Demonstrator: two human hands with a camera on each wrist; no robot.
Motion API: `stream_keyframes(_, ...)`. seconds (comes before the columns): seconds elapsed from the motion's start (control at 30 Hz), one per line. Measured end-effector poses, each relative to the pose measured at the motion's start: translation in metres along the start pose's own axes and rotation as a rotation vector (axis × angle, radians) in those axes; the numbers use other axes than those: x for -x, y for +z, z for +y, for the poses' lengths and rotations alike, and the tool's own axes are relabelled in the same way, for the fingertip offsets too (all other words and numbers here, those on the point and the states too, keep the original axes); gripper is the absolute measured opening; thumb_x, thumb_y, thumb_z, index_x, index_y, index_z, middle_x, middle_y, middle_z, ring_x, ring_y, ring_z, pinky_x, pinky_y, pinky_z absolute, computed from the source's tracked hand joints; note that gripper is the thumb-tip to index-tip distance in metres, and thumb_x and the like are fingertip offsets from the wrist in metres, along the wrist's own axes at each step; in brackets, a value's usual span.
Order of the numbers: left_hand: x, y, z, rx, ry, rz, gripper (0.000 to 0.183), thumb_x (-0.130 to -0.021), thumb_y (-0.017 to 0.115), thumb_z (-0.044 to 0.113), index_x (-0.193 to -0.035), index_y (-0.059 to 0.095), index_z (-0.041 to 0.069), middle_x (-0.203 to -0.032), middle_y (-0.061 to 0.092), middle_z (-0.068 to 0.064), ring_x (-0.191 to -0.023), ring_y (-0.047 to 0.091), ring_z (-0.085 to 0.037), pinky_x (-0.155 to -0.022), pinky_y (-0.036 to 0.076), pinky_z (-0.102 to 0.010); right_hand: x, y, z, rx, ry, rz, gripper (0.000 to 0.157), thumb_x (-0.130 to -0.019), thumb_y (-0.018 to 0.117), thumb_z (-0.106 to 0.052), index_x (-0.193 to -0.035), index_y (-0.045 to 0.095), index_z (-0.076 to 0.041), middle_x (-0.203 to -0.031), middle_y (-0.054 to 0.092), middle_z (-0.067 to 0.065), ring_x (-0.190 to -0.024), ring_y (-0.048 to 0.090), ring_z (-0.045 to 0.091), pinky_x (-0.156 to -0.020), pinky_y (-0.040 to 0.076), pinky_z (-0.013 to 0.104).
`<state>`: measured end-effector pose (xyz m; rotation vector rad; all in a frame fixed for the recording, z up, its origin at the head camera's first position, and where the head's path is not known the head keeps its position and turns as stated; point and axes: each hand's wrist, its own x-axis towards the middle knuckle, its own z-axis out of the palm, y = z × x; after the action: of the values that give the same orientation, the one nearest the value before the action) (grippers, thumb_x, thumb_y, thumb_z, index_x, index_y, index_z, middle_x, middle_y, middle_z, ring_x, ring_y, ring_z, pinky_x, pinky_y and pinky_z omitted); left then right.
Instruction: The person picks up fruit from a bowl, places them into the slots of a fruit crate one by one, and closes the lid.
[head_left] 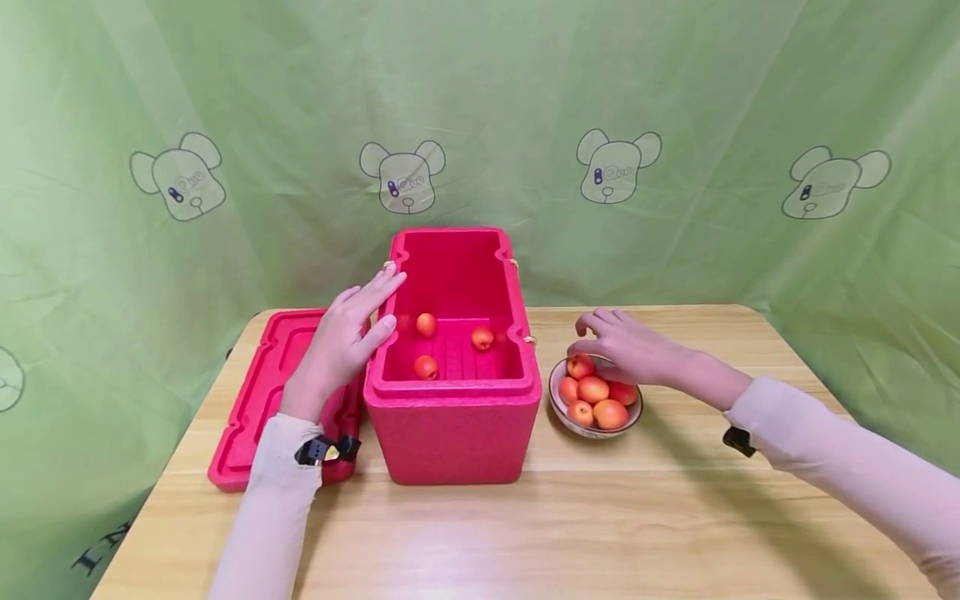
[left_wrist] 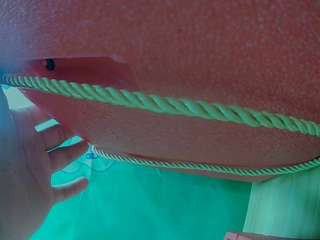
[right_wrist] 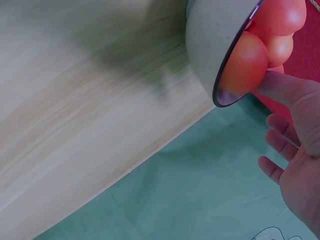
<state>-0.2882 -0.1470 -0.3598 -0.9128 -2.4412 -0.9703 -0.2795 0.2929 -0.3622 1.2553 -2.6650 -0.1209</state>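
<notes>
A deep pinkish-red foam box (head_left: 453,437) stands open, with several small orange-red fruits inside, one fruit (head_left: 426,367) near the front. My left hand (head_left: 347,337) rests against its left rim with fingers extended; in the left wrist view the fingers lie beside the box wall (left_wrist: 215,55). A patterned bowl (head_left: 557,410) to the right of the box is full of similar fruits. My right hand (head_left: 626,346) reaches over the bowl's back edge, thumb and forefinger pinching an orange-red fruit (head_left: 580,366) there. The other fingers are bent and free in the right wrist view.
The box's red lid (head_left: 247,417) lies flat on the wooden table (head_left: 480,542), left of the box. Twisted cord (left_wrist: 200,108) runs along the box's side. A green cloth (head_left: 495,100) with bear-head drawings hangs behind and around the table.
</notes>
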Motion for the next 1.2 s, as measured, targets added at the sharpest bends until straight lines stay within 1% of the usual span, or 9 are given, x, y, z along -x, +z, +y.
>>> stream_keyframes(0.13,-0.001,0.0,-0.001,-0.001,0.005,0.004,0.063,-0.099,0.049,0.045,-0.158,0.04,0.023,-0.166,0.034,-0.004,-0.155,0.032,-0.022,-0.121,0.027,-0.061,-0.001,-0.002,-0.001,0.001,-0.006,-0.015,0.033,-0.078,0.086,-0.01,-0.109,0.076,-0.015,-0.111,0.059,0.016,-0.1,0.053,0.033,-0.086,0.045,0.047)
stream_keyframes(0.3,0.0,0.002,-0.002,0.004,0.013,0.008,0.063,-0.1,0.048,0.045,-0.158,0.041,0.022,-0.166,0.034,-0.005,-0.154,0.033,-0.023,-0.121,0.027,-0.06,-0.001,0.002,0.002,0.022,-0.048,0.015,0.035,-0.078,0.085,-0.008,-0.11,0.078,-0.02,-0.109,0.059,0.014,-0.096,0.052,0.03,-0.08,0.045,0.043)
stream_keyframes(0.37,0.0,0.002,-0.002,0.004,0.014,0.008,0.063,-0.1,0.048,0.045,-0.157,0.041,0.021,-0.166,0.034,-0.005,-0.154,0.033,-0.023,-0.121,0.027,-0.06,0.0,0.004,0.003,0.031,-0.056,0.02,0.034,-0.078,0.085,-0.007,-0.109,0.079,-0.021,-0.109,0.059,0.014,-0.094,0.052,0.03,-0.078,0.045,0.043)
stream_keyframes(0.53,0.0,0.002,-0.001,0.007,0.001,0.004,0.063,-0.099,0.049,0.045,-0.158,0.04,0.023,-0.167,0.033,-0.003,-0.155,0.032,-0.021,-0.121,0.027,-0.06,-0.001,0.003,0.003,0.008,-0.023,-0.01,0.031,-0.077,0.086,-0.007,-0.106,0.077,-0.017,-0.11,0.059,0.016,-0.097,0.054,0.032,-0.081,0.047,0.047)
stream_keyframes(0.63,0.0,0.001,-0.001,0.01,-0.006,0.002,0.064,-0.099,0.049,0.046,-0.158,0.039,0.024,-0.167,0.033,-0.002,-0.155,0.031,-0.021,-0.122,0.026,-0.061,-0.001,0.0,0.004,-0.001,0.008,-0.041,0.033,-0.076,0.087,-0.007,-0.106,0.076,-0.015,-0.112,0.059,0.017,-0.1,0.054,0.034,-0.085,0.048,0.049)
stream_keyframes(0.73,0.0,0.001,-0.001,0.008,-0.005,0.002,0.064,-0.099,0.049,0.046,-0.158,0.039,0.025,-0.167,0.033,-0.002,-0.155,0.031,-0.021,-0.122,0.026,-0.06,-0.001,-0.004,0.004,0.005,0.025,-0.063,0.035,-0.074,0.089,-0.009,-0.106,0.075,-0.015,-0.113,0.059,0.017,-0.1,0.054,0.034,-0.084,0.048,0.049)
stream_keyframes(0.87,0.0,0.001,-0.002,0.004,0.003,0.006,0.064,-0.099,0.048,0.046,-0.158,0.039,0.025,-0.167,0.033,-0.002,-0.155,0.032,-0.021,-0.121,0.027,-0.06,-0.002,-0.011,0.005,0.002,0.025,-0.064,0.037,-0.072,0.091,-0.009,-0.104,0.075,-0.015,-0.109,0.057,0.015,-0.097,0.052,0.032,-0.079,0.046,0.046)
stream_keyframes(1.07,0.0,0.001,-0.001,0.007,0.005,0.007,0.064,-0.1,0.048,0.049,-0.158,0.039,0.024,-0.167,0.033,-0.002,-0.155,0.032,-0.021,-0.121,0.028,-0.06,-0.001,-0.02,0.007,0.027,0.038,-0.065,0.039,-0.07,0.094,-0.016,-0.104,0.075,-0.017,-0.107,0.057,0.012,-0.096,0.051,0.029,-0.078,0.044,0.045)
stream_keyframes(1.2,0.0,0.001,-0.001,0.007,0.005,0.006,0.064,-0.1,0.047,0.05,-0.158,0.039,0.024,-0.167,0.032,-0.003,-0.155,0.032,-0.021,-0.121,0.027,-0.06,-0.002,-0.029,0.008,0.058,0.046,-0.042,0.04,-0.068,0.095,-0.017,-0.103,0.075,-0.018,-0.105,0.057,0.011,-0.095,0.051,0.03,-0.076,0.045,0.045)
